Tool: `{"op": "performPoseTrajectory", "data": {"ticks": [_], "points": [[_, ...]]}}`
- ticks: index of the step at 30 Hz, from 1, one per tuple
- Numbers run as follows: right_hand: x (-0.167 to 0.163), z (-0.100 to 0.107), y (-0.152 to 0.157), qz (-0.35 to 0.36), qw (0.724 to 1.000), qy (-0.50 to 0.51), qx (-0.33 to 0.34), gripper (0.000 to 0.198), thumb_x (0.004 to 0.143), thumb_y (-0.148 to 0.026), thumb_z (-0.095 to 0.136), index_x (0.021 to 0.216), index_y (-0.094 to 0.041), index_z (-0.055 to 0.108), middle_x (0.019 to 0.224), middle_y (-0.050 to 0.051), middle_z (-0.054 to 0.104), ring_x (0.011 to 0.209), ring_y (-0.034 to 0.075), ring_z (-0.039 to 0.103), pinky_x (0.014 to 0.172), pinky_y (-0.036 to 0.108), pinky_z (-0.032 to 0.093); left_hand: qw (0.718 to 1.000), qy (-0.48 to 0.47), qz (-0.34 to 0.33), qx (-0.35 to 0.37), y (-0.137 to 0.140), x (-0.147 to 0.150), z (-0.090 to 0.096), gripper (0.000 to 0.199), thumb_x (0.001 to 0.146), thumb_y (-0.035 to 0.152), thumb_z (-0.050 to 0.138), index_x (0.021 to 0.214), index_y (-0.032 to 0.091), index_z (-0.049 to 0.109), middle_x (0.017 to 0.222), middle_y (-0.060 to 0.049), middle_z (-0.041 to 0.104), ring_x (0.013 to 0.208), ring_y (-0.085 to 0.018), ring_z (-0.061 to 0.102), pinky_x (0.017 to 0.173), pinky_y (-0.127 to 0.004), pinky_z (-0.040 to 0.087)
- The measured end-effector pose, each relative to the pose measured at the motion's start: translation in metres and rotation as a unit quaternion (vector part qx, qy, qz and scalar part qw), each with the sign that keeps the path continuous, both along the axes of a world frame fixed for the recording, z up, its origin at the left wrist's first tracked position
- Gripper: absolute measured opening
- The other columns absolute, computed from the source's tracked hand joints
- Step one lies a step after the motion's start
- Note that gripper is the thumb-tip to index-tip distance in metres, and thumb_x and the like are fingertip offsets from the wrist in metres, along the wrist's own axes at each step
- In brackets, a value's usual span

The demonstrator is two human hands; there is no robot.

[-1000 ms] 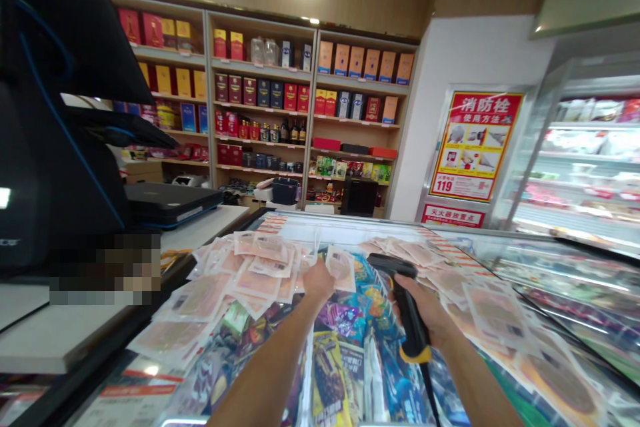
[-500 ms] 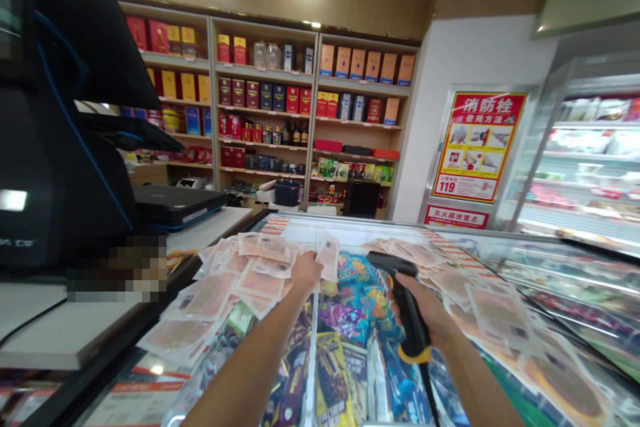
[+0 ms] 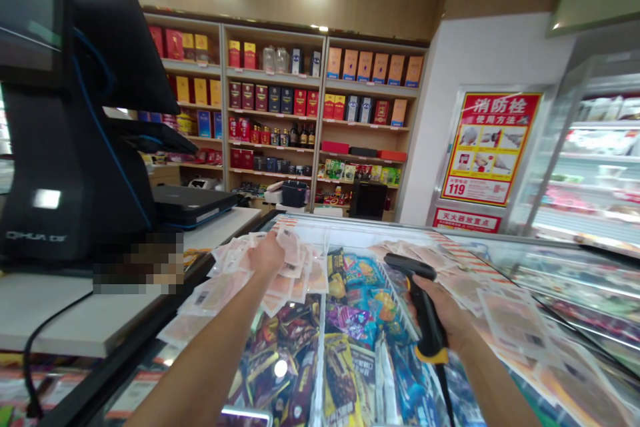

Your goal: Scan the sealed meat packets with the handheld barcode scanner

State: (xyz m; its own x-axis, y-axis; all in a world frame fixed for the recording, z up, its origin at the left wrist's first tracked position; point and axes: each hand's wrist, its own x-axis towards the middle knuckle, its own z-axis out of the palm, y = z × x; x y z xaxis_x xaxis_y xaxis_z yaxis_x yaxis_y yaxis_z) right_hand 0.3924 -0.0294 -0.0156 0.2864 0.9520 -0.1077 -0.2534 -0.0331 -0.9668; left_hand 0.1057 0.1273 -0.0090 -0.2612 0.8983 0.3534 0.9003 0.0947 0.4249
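And your left hand [image 3: 267, 253] is pinching a flat clear packet [image 3: 290, 244] between its fingers, right over the left packet pile [image 3: 214, 292] on the glass-topped freezer [image 3: 350, 221]; on the right, your right hand's [image 3: 445, 312] fingers are gripping the black-and-yellow barcode scanner [image 3: 425, 313], its head pointing left.

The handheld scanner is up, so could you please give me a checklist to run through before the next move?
1. Scanner held in the right hand: ok.
2. Left hand at the left packet pile: ok.
3. Packet firmly gripped there: cannot tell.
4. Hands apart: ok.
5. Right packet pile separate from the left: ok, snack packs show between.
6. Scan readout on screen: cannot tell.
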Motion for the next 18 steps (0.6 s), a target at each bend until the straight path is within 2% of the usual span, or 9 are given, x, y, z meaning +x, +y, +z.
{"op": "performPoseTrajectory", "data": {"ticks": [3,5,10,15,18], "points": [[0.011,-0.002,-0.001,-0.015,1.0,-0.006,-0.014,0.021,0.064,-0.036,0.056,0.071,-0.016,0.051,0.051,-0.001,0.057,0.037,0.009,0.049,0.032,0.02,0.041,1.0,0.001,0.021,0.012,-0.001,-0.01,0.0,0.034,0.066,0.018,0.041,0.099,0.019,0.048,0.083,-0.009,0.063,0.085,-0.026,0.055,0.075,-0.04,0.033],[0.021,-0.003,-0.001,-0.033,0.999,-0.015,-0.02,0.023,0.064,-0.036,0.056,0.07,-0.015,0.051,0.052,0.0,0.057,0.037,0.009,0.049,0.033,0.02,0.041,0.999,-0.001,0.03,0.03,-0.002,-0.013,0.001,0.035,0.064,0.019,0.042,0.098,0.016,0.049,0.089,-0.012,0.061,0.089,-0.029,0.052,0.075,-0.043,0.032],[0.047,-0.005,-0.003,-0.073,0.997,-0.018,-0.011,0.022,0.062,-0.036,0.057,0.066,-0.015,0.051,0.051,0.0,0.057,0.037,0.009,0.048,0.033,0.02,0.04,0.995,-0.021,0.006,0.094,-0.007,0.004,0.006,0.041,0.067,0.019,0.04,0.107,0.012,0.043,0.107,-0.018,0.047,0.105,-0.032,0.037,0.082,-0.047,0.026],[0.052,-0.006,-0.001,-0.092,0.996,-0.008,-0.01,0.022,0.062,-0.036,0.057,0.062,-0.015,0.05,0.049,0.0,0.055,0.037,0.009,0.048,0.033,0.021,0.039,0.985,-0.079,-0.112,0.108,-0.018,0.049,0.005,0.042,0.069,0.018,0.04,0.111,0.017,0.04,0.116,-0.012,0.041,0.112,-0.028,0.03,0.09,-0.044,0.021],[0.039,-0.007,0.009,-0.109,0.994,-0.02,-0.004,0.024,0.06,-0.038,0.058,0.062,-0.016,0.05,0.048,-0.001,0.055,0.037,0.01,0.048,0.034,0.021,0.038,0.965,-0.13,-0.218,0.071,-0.035,0.089,-0.004,0.037,0.068,0.02,0.045,0.105,0.015,0.047,0.109,-0.011,0.048,0.105,-0.023,0.04,0.088,-0.036,0.028]]}}
